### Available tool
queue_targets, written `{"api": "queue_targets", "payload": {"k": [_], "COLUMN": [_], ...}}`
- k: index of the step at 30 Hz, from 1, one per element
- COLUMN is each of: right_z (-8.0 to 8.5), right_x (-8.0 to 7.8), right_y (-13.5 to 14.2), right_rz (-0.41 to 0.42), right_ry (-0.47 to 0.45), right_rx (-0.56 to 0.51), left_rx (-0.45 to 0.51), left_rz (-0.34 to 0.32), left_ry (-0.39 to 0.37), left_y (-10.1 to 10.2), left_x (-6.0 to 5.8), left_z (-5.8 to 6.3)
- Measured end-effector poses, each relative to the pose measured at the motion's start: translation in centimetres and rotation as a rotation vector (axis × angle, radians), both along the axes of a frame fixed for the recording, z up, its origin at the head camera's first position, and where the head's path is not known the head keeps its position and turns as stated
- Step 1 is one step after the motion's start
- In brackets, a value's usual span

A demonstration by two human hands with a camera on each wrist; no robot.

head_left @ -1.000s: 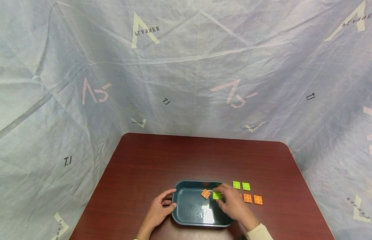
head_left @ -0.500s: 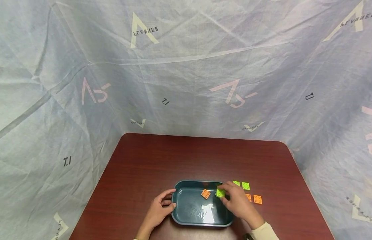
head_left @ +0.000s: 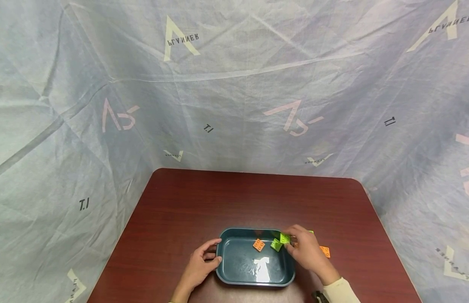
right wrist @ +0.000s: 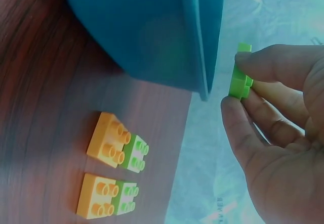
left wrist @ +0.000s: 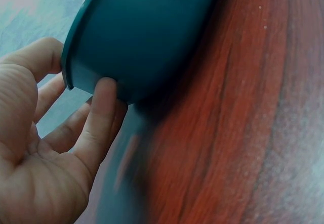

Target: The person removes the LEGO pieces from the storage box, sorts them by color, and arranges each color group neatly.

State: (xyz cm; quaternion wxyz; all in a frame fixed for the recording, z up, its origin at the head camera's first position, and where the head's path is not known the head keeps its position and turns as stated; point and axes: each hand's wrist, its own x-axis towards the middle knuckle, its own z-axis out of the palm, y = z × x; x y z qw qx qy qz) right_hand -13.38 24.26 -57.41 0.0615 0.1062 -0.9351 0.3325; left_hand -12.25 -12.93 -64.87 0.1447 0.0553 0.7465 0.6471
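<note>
A dark teal tray sits near the table's front edge. My left hand holds its left end, with thumb and fingertips against the rim and outer wall. Inside the tray lie an orange toy building brick and a green brick. Over the tray's back right corner, my right hand pinches another green brick between thumb and fingers, studs facing the palm in the right wrist view. Beyond the tray's right end, orange bricks and green bricks stand on the table, partly hidden by this hand in the head view.
The reddish-brown wooden table extends behind and to both sides of the tray. Grey printed sheeting hangs around its back and sides.
My right hand has lifted a green brick and carried it right and back toward the tray's rim. A second green brick in the tray has come into view. My left hand stays put.
</note>
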Motion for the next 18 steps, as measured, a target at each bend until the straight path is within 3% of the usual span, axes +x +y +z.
{"api": "queue_targets", "payload": {"k": [5, 11, 18], "right_z": [-0.5, -0.8, -1.5], "right_x": [-0.2, -0.5, -0.7], "right_y": [1.0, 2.2, 4.2], "right_rz": [-0.014, -0.056, -0.105], "right_ry": [0.027, -0.016, 0.009], "right_rx": [-0.038, -0.088, -0.036], "left_rx": [0.009, -0.001, -0.009], "left_rz": [0.001, 0.001, -0.003], "left_ry": [0.001, -0.001, -0.007], "left_y": [0.0, 0.0, 0.0], "left_x": [0.0, 0.0, -0.1], "left_z": [0.0, 0.1, 0.1]}}
